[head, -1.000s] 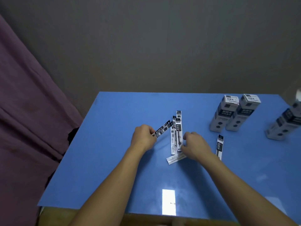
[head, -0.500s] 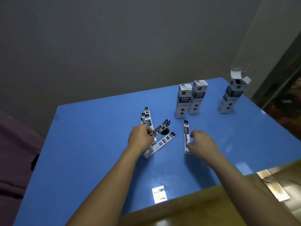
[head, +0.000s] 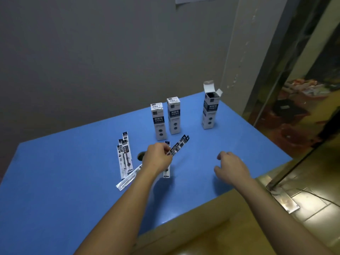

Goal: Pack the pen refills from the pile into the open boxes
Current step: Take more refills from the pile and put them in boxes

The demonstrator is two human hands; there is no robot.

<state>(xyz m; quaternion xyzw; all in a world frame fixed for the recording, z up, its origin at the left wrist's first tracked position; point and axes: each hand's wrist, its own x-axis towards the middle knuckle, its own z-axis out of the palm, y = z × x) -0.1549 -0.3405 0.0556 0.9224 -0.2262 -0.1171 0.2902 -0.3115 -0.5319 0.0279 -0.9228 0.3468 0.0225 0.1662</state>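
Observation:
My left hand (head: 156, 158) grips a few packaged pen refills (head: 178, 147) that point up and right, above the blue table (head: 55, 181). More refill packets (head: 124, 153) lie in a loose pile left of that hand, one (head: 128, 178) slanting toward the front, and another (head: 167, 172) partly hidden under my left wrist. My right hand (head: 230, 167) hovers over the table with loosely curled fingers and holds nothing. An open box (head: 210, 109) stands upright at the far right with its lid flap up. Two shut boxes (head: 159, 121) (head: 173, 115) stand side by side behind my left hand.
The table's near right edge runs diagonally just behind my right forearm, with tan floor (head: 239, 227) below. A grey wall (head: 110, 52) backs the table. A reflective metal door frame (head: 287, 89) stands at the right.
The view has swung right. My left hand has lifted its refills higher and to the right. My right hand has let go of the single refill and moved right, away from the pile.

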